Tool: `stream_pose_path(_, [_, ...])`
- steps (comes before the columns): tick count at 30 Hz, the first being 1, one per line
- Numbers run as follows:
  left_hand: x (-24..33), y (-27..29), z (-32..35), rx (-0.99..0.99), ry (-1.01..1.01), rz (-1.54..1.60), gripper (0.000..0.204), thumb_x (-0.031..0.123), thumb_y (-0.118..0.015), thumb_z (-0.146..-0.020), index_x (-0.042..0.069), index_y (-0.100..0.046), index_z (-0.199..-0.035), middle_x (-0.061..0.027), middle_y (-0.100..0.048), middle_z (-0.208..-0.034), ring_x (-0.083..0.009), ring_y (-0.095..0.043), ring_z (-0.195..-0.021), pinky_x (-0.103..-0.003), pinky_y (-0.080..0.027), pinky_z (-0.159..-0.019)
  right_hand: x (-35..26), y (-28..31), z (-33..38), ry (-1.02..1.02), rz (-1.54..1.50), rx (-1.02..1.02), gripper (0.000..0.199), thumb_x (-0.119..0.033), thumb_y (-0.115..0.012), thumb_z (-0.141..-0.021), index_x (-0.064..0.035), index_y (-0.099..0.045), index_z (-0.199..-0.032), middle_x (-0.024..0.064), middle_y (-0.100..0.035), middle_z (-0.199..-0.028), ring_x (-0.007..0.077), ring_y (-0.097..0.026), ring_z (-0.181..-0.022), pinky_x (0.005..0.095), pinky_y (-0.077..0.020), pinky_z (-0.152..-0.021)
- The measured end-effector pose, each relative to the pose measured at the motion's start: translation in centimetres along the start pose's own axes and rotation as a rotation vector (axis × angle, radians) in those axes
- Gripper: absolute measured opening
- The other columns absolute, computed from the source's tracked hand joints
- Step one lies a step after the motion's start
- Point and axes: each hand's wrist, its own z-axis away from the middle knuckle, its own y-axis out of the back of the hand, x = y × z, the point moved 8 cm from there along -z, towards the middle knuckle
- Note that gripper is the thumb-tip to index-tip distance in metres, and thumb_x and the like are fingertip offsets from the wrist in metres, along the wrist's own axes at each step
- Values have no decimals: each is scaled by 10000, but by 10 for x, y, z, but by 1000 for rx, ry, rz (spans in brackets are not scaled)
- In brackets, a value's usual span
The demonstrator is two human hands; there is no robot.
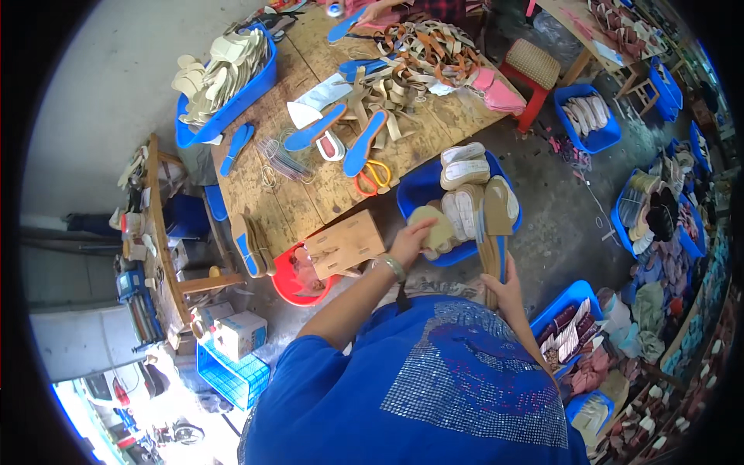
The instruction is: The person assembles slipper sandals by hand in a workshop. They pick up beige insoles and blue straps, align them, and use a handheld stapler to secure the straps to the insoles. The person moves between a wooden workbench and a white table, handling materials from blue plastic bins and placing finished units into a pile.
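My right hand [505, 292] is wrapped round the lower end of a stack of long shoe insoles [493, 240], brown with blue showing along the sides. The stack stands on end over the right part of a blue tub [443, 262]. My left hand [413, 242] is closed on the edge of a beige insole bundle [435, 226] at the tub's left side; the thumb is partly hidden. Several more bundles of pale insoles [465, 167] lie in the tub, some with white bands round them.
Ahead is a wooden table [298, 205] with blue insoles [364, 147], orange-handled scissors [373, 178] and heaped straps [434, 50]. A wooden stool [345, 244] and red basin [294, 291] are at my left. Another person's hand [376, 12] shows at the far side.
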Motion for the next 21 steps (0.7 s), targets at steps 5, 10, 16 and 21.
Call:
stream_pose_path(5, [-38, -108, -39, -41, 23, -111, 359, 158, -487, -927, 136, -575, -1274, -57, -598, -1173, -160, -614, -946, -290, -537, -772, -2, 131, 19, 69, -67, 158, 802, -82, -725, -741, -9, -293, -1412, 121, -496, -1294, 197, -492, -1170, 320, -379, -991])
stream_pose_path(10, [-44, -174, -93, -85, -201, -310, 347, 135, -465, -929, 73, -589, -1248, -110, -654, -1062, -185, -601, -1010, -286, -532, -772, -6, 277, 63, 56, -137, 443, 775, -65, -684, -750, -25, -300, -1422, 84, -500, -1269, 175, -497, -1135, 291, -386, -963])
stream_pose_path(16, [-60, -133, -188, 6, -113, -619, 332, 118, -500, -897, 40, -616, -1198, -141, -658, -1093, -190, -643, -929, -311, -526, -761, -5, 372, 77, 74, -339, 648, 792, -85, -690, -741, -28, -297, -1427, 78, -509, -1236, 165, -508, -1083, 285, -409, -917])
stream_pose_path(21, [-72, -113, -231, 126, 169, -1127, 332, 204, -478, -886, 116, -649, -1158, -174, -682, -953, -268, -679, -846, -333, -543, -718, -11, 436, 47, 72, -369, 703, 809, -102, -686, -740, -15, -279, -1434, 87, -493, -1260, 176, -498, -1109, 286, -396, -941])
